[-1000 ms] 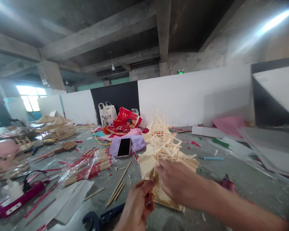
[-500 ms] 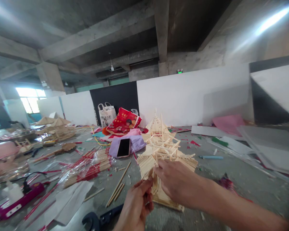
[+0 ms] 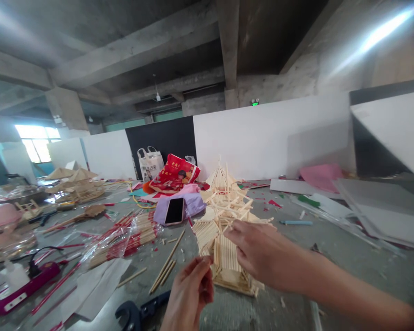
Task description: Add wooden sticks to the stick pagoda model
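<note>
Stick pagoda [image 3: 224, 220] upright on table [image 3: 331, 276], long axis vertical, spire up. Right hand [image 3: 258, 250] grips its side; left hand [image 3: 189, 294] fingers pinched, contents unclear.

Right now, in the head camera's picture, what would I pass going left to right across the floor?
Magenta power strip → bundle of sticks in plastic → phone → stick pagoda model, with the right hand on it → blue pen → pink sheet.

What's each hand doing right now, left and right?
Left hand: pinched shut; contents cannot be told.
Right hand: gripping the stick pagoda model.
</note>
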{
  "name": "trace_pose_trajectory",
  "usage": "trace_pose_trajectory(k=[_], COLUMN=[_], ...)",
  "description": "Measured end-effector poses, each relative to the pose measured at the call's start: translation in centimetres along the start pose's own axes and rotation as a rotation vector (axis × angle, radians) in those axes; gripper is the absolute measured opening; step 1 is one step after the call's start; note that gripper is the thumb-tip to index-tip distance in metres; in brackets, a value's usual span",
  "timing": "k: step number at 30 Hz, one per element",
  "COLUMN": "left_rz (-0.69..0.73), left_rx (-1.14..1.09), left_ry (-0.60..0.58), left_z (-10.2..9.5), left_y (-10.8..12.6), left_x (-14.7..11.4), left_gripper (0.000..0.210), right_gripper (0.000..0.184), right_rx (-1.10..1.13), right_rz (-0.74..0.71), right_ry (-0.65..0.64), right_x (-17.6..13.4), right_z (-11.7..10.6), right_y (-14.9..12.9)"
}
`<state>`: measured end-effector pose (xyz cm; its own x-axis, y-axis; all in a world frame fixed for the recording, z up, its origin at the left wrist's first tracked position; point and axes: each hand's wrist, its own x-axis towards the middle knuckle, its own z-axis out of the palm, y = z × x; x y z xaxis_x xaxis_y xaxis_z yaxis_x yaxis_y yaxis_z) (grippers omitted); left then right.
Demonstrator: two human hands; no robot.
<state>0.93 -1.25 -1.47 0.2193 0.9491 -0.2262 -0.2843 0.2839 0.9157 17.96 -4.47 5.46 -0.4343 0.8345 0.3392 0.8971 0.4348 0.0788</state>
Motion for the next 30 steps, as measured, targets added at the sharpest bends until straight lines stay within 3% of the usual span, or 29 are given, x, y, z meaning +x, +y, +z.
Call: trace_pose_trajectory(k=[5,10,12,19,30], left_rz=[0.259,0.441,0.447,0.33,0.343], left_rx=[0.261,0.306,0.301,0.329,0.393], left_ry=[-0.049,0.091,0.111,-0.018,-0.016], left_z=[-0.3,-0.8,-1.2,-1.1,-0.3], left_y=[0.9,2.1,2.0,-0.8,-0.5], left_x=[-2.3,-4.5,-4.1,-0.6,-1.3], left_gripper=[0.037,0.031,0.031,0.044,0.041], right_gripper=[0.016,0.013,0.012,0.011,0.011], right_rx=[-0.01,-0.017,-0.028,-0.047,-0.097], right_rz=[0.008,0.002,0.0,-0.026,-0.074], right_ry=[-0.042,-0.024,-0.034,-0.08,-0.12], right_x=[0.2,0.1,0.3,1.5,2.2], right_z=[0.6,0.5,0.5,1.0,1.2], right_y=[-0.1,0.2,0.2,-0.3,-0.4])
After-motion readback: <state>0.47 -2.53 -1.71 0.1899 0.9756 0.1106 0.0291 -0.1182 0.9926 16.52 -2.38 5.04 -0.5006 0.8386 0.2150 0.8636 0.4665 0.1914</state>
